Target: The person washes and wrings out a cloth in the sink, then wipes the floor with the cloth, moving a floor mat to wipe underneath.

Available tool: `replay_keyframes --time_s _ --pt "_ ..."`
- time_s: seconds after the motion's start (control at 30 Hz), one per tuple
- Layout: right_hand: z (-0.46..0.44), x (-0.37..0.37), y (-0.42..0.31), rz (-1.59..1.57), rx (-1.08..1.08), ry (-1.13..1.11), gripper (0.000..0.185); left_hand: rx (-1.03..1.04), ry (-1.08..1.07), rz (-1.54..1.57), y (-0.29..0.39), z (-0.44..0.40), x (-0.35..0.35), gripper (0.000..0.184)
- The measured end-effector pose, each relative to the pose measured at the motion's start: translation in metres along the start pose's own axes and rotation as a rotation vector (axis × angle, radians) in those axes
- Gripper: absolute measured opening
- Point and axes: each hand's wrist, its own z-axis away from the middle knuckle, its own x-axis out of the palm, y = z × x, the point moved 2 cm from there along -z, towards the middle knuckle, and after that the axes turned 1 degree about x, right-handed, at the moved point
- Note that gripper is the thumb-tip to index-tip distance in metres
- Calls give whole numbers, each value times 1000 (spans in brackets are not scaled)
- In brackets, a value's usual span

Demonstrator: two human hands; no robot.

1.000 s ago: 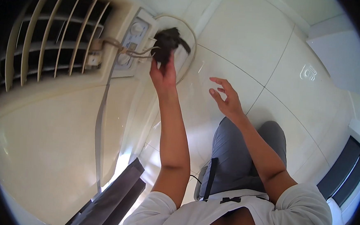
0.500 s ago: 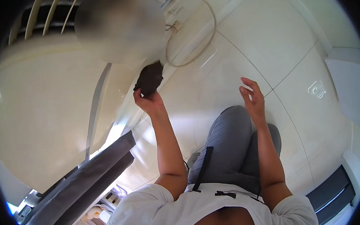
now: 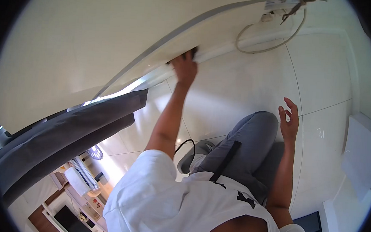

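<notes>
My left hand [image 3: 185,70] reaches forward, closed around a dark brown cloth [image 3: 194,52]. It presses the cloth to the lower part of a glossy cream panel [image 3: 114,31], just above the floor. Most of the cloth is hidden by the fingers and only its dark edges show. A grey strip [image 3: 156,45] curves along the panel above the hand. My right hand [image 3: 290,119] hovers over the tiled floor beside my bent knee, fingers apart and holding nothing.
Dark grey curtain-like fabric [image 3: 74,128] hangs at left. A pale cable [image 3: 257,52] loops near the wall at upper right. A white box-like piece [image 3: 364,152] stands at right. Behind me at lower left are shelves with several items [image 3: 81,180].
My left hand has brought the cloth down and against the cream panel's lower part. The view has turned left, so the cable sits farther right. My right hand stays open.
</notes>
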Motion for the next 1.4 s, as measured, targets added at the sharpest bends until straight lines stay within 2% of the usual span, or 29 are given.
replay_keyframes --time_s 0.03,0.1,0.17,0.2,0.23,0.27,0.33,0.37,0.47,0.53,0.6,0.67,0.87,0.93,1.0,1.07,1.13,1.23,1.27,1.3,1.37,1.4 --pt "0 0 3 11 15 -7 34 -2 33 45 -33 13 -2 53" --pt "-1 6 10 18 12 -9 34 -7 37 -107 -102 42 -4 53" --pt "-3 12 14 22 7 -9 34 -123 -24 -231 -154 70 -9 53" --pt "-4 18 11 10 -8 -17 33 -192 -144 -336 -177 79 -9 51" --pt "-4 25 8 -2 -19 -25 32 -219 -198 -305 -193 84 -12 52" --pt "-4 33 4 1 -15 -17 32 -220 -223 -310 -202 86 -16 53" --pt "-4 48 -6 -22 -77 -51 32 -377 -208 -205 -197 83 -15 53" --pt "-4 53 -11 -17 -97 -48 31 -366 -206 -196 -186 78 -11 53" --pt "-6 61 -11 -9 -102 -69 30 -894 23 3 -144 62 19 55" --pt "-7 57 -11 2 -105 -67 29 -671 164 184 -91 56 36 55" --pt "-3 51 -10 47 -83 -92 29 -568 262 184 -22 29 25 53" --pt "-3 40 -7 42 -72 -84 29 -565 307 306 28 14 18 52" --pt "-6 17 12 61 -37 -33 28 -307 192 472 133 -31 15 51" --pt "-8 16 12 72 -31 -33 28 -127 183 470 162 -46 29 52" --pt "-9 18 8 55 1 -25 28 -123 109 540 180 -58 14 52" --pt "-7 24 6 38 -4 -28 28 -113 34 610 179 -57 16 52" --pt "-5 26 4 23 -11 -23 29 63 8 652 170 -49 19 52" --pt "-3 27 0 26 -10 -45 29 265 4 495 131 -17 38 37" --pt "-2 26 -1 23 -3 -45 30 204 -22 541 116 -6 35 32" --pt "-1 25 0 21 7 -41 30 224 24 485 96 7 42 36" --pt "0 20 4 27 28 -29 30 36 -69 474 57 34 42 47" --pt "1 17 7 31 44 -28 31 4 -46 433 37 46 37 48"
